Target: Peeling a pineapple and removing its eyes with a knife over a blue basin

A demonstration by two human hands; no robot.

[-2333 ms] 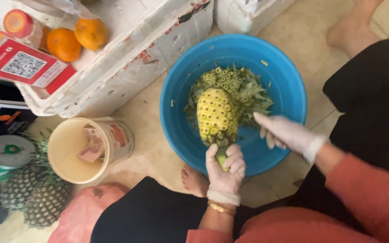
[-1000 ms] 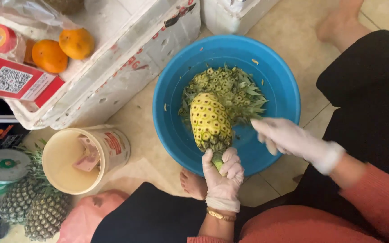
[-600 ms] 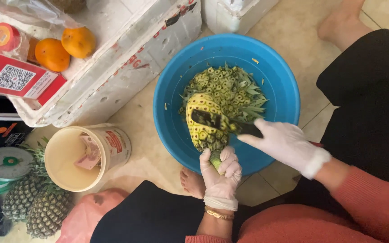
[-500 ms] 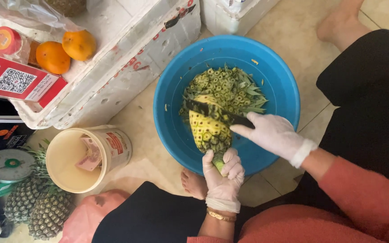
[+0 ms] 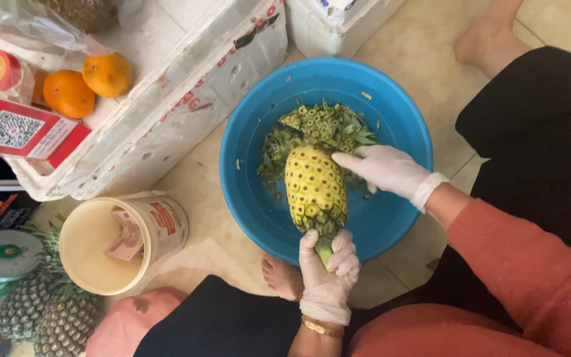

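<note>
A peeled yellow pineapple (image 5: pixel 315 188) with dark eyes stands tilted over a blue plastic basin (image 5: pixel 252 192). My left hand (image 5: pixel 325 277), in a white glove, grips the green stub at its lower end. My right hand (image 5: pixel 386 169), also gloved, rests against the fruit's upper right side with its fingers closed around a knife handle; the blade is hidden behind the pineapple. Green and yellow peel scraps (image 5: pixel 328 124) lie in the basin behind the fruit.
A cream bucket (image 5: pixel 94 248) holding paper notes stands to the left. Unpeeled pineapples (image 5: pixel 47 317) sit at the lower left beside a small scale (image 5: pixel 1 254). A white foam box (image 5: pixel 186 86) carries two oranges (image 5: pixel 87 82). Bare feet (image 5: pixel 282 277) rest near the basin.
My right hand drew the dark knife across the pineapple's top, then shifted to its upper right side. The fruit now sits more upright. My left hand kept its grip.
</note>
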